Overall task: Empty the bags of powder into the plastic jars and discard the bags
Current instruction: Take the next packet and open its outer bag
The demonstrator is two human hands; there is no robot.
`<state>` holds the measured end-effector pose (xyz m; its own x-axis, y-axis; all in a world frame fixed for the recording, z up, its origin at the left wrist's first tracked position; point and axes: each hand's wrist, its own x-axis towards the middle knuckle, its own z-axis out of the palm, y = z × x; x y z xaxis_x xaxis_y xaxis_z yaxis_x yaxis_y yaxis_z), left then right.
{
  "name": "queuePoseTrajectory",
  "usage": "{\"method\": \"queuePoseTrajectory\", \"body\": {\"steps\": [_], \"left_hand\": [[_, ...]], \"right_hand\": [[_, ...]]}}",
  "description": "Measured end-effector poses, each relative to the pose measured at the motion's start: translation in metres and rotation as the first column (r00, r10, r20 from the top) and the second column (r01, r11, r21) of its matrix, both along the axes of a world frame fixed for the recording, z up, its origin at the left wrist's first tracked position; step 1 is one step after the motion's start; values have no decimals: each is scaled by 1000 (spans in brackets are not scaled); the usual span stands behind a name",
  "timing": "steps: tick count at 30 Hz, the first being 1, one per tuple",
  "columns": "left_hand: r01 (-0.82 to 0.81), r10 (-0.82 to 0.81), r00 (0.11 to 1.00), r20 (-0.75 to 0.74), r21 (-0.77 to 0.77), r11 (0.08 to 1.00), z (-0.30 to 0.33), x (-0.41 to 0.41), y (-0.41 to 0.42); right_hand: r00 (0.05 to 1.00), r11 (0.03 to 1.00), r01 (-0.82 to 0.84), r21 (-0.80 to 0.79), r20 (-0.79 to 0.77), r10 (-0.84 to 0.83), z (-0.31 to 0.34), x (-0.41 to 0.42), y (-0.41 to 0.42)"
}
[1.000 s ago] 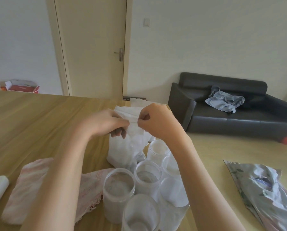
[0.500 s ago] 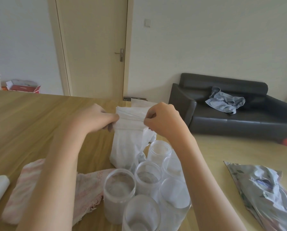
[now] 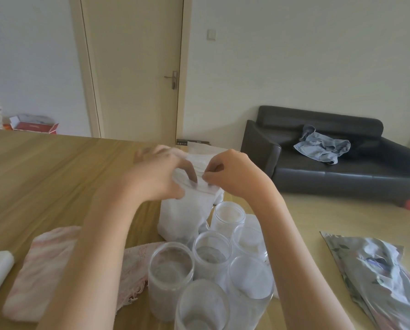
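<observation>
Between both hands' fingers [image 3: 207, 178], bag [image 3: 187, 210] top

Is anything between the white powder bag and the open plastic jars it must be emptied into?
Nothing visible. The white powder bag, gripped at its top by both hands, stands directly behind the clear plastic jars, whose mouths are uncovered.

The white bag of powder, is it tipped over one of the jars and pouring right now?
No. The white bag stands upright on the table behind the jars, both hands at its top.
</observation>
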<state>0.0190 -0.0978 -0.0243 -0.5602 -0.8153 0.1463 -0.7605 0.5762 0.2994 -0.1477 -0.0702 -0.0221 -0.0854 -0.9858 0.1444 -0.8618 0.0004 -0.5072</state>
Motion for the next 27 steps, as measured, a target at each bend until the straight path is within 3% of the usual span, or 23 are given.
{"method": "queuePoseTrajectory", "body": {"steps": [4, 11, 18, 23, 27], "left_hand": [[-37, 36, 999, 20, 32, 999, -6, -6, -1], [16, -18, 1000, -13, -138, 990, -7, -6, -2], [39, -41, 998, -49, -44, 998, -20, -12, -12], [-76, 54, 968, -246, -80, 994, -10, -5, -21], [-223, 53, 871, -489, -295, 929, 0, 2, -15]], "right_hand": [[1000, 1000, 23, 10, 5, -23, 5, -5, 5], [995, 997, 80, -15, 58, -79, 16, -20, 16], [995, 997, 71, 0, 66, -71, 18, -26, 19], [995, 999, 33, 25, 91, -35, 15, -27, 15], [991, 999, 26, 36, 134, -31, 13, -26, 10]]}}
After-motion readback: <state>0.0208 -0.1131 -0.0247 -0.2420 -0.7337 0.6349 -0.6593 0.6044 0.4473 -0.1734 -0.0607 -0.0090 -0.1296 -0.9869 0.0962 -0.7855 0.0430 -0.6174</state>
